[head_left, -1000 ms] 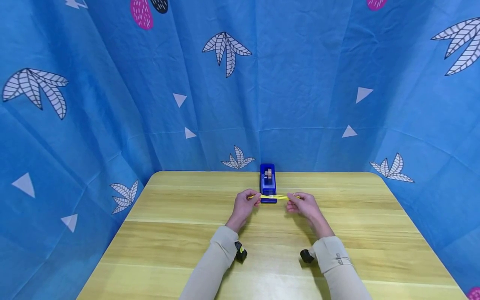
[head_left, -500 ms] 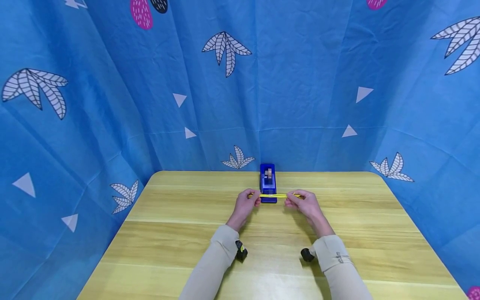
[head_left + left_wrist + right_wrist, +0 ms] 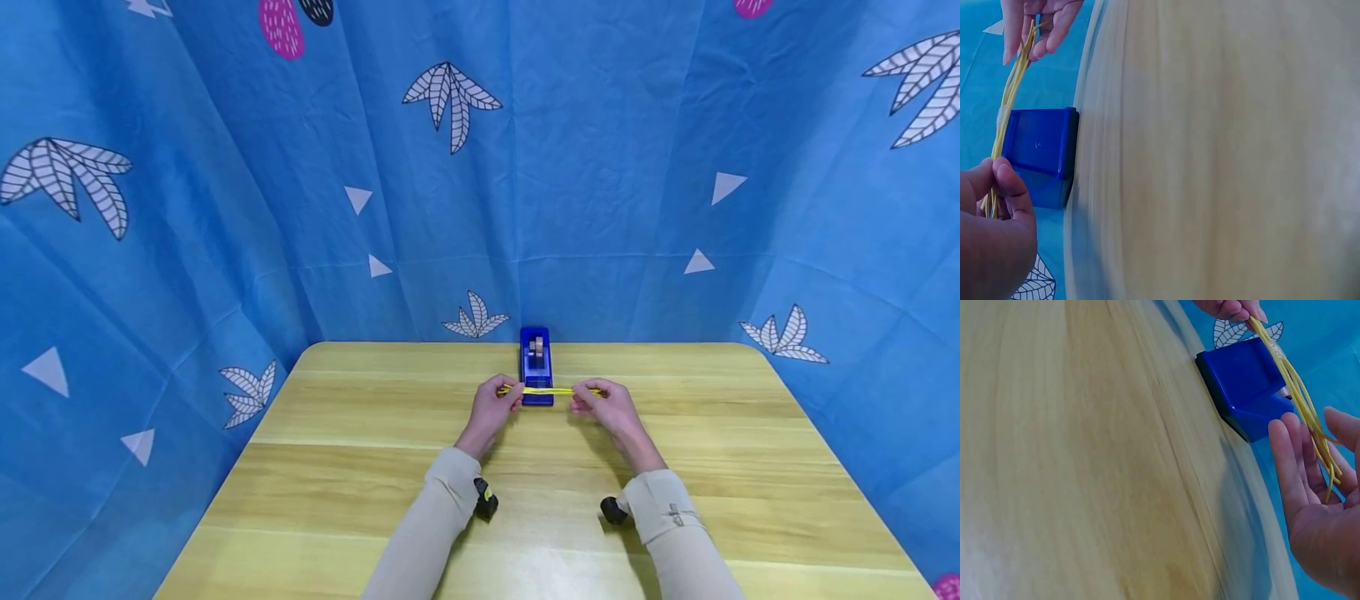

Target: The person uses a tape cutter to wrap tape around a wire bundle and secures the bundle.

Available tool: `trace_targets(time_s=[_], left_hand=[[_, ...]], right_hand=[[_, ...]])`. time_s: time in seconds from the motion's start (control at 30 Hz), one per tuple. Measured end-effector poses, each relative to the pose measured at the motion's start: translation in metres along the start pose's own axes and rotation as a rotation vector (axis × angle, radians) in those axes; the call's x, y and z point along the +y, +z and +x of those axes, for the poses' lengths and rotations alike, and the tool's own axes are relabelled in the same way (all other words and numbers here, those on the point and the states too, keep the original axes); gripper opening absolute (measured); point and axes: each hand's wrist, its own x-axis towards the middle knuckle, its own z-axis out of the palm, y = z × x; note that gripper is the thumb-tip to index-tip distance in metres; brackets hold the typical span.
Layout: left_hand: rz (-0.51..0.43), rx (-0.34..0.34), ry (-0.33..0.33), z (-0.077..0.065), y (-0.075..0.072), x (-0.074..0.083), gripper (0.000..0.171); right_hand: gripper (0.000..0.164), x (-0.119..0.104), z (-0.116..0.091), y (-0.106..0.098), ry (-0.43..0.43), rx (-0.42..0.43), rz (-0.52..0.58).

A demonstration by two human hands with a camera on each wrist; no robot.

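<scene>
A bundle of thin yellow cords (image 3: 551,391) stretches between both hands, close over the front of a blue tape dispenser (image 3: 536,367). Clear tape wraps the bundle near its middle, catching light in the right wrist view. My left hand (image 3: 495,408) pinches one end between thumb and fingers, and short cord ends (image 3: 990,205) stick out past the grip. At the other end is my right hand (image 3: 1329,506), its fingers fairly straight. The cords lie against those fingers, with the thumb standing apart from them. Loose cord ends (image 3: 1334,475) hang over the palm.
The dispenser stands at the back edge of a wood-grain table (image 3: 375,467), a roll of tape (image 3: 538,347) inside it. A blue patterned curtain (image 3: 600,183) surrounds the table on the back and sides. Small black wrist cameras (image 3: 613,510) sit by the sleeve cuffs.
Both hands stay over the dispenser's front. My left hand shifts slightly right, my right hand slightly up and left, so the span of bundle between them is a little shorter.
</scene>
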Motion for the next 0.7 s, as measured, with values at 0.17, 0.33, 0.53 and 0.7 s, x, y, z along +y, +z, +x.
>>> trace_targets(time_s=[0.17,0.33,0.53,0.7], left_hand=[[0.010,0.001,-0.001,0.0010,0.0001,0.0027,0.011],[0.038,-0.001,0.015,0.0027,0.0003,0.0006,0.009],[0.263,-0.016,0.102,0.0038,-0.0038,0.0032,0.010],[0.556,-0.082,0.248,0.0085,-0.0057,0.0093,0.017]], right_hand=[[0.036,-0.0033,0.0018,0.0023,0.005,0.030,-0.032],[0.031,-0.0026,0.0042,0.0028,0.001,0.047,-0.030],[0.029,-0.0017,0.0057,0.0029,-0.030,0.042,-0.030],[0.027,-0.0013,0.0059,0.0022,-0.068,0.040,-0.020]])
